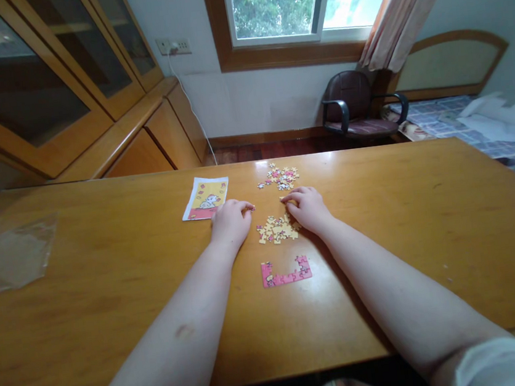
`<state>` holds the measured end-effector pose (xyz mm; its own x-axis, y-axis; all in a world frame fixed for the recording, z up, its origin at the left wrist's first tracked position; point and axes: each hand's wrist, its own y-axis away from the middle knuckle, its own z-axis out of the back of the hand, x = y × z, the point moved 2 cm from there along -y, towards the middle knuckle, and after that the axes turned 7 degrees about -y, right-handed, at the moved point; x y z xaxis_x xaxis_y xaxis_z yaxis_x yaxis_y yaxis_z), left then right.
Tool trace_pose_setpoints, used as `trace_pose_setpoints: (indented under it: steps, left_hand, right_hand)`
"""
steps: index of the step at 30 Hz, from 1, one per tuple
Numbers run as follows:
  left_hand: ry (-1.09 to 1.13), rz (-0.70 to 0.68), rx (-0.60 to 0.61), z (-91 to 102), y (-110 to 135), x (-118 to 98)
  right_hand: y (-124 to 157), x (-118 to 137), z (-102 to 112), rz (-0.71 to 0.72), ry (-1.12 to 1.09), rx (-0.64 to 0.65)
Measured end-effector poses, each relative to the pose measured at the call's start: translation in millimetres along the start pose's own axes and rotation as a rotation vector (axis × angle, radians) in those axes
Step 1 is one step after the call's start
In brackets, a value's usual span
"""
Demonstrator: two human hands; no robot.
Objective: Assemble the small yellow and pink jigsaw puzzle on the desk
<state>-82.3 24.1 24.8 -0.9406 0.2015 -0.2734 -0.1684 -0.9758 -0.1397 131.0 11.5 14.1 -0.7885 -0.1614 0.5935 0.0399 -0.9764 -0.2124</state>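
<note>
Two hands, mid-frame. Left hand (pixel 233 222) pinches one piece (pixel 253 208), fingertips together; right hand (pixel 309 209), grip clamped on another piece (pixel 282 199). One tabletop (pixel 428 223). Two piles, center: far pile (pixel 287 177) mixed, near pile (pixel 281 230) mostly yellow, probably split by colour; pieces too small to count. One joined pink section (pixel 288 278), lower center, likely close for easy viewing. One card (pixel 206 192), left of center, probably for reference. One bag (pixel 11 255), far left, likely set aside.
</note>
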Motion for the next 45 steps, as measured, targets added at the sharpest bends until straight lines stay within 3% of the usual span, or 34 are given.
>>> trace_pose_setpoints:
  steps: [8,14,19,29,36,39,45]
  left_hand:
    - [0.062,-0.070,0.013,-0.2,0.9,-5.6]
    - [0.024,0.024,-0.048,1.3,1.8,-0.5]
    - [-0.029,0.026,-0.020,2.7,2.6,-2.2]
    - [-0.007,-0.023,0.021,0.6,3.3,-6.0]
    - [0.007,-0.029,0.031,2.0,4.9,-8.4]
    - [0.054,-0.083,0.014,2.8,5.2,-10.1]
    - [0.100,-0.376,0.067,2.0,10.7,-20.4]
  right_hand:
    - [-0.5,0.4,1.3,0.033,-0.062,-0.029]
    - [-1.3,-1.7,1.1,0.020,-0.062,-0.057]
    - [-1.5,-2.9,2.4,-0.007,-0.003,-0.084]
    - [-1.6,-3.0,-5.0,0.175,-0.051,0.005]
    - [-2.0,-0.4,-2.9,0.173,-0.045,0.053]
    - [-1.9,0.7,-2.0,0.186,-0.068,0.036]
    - [1.4,6.0,-0.8,0.319,-0.168,0.062]
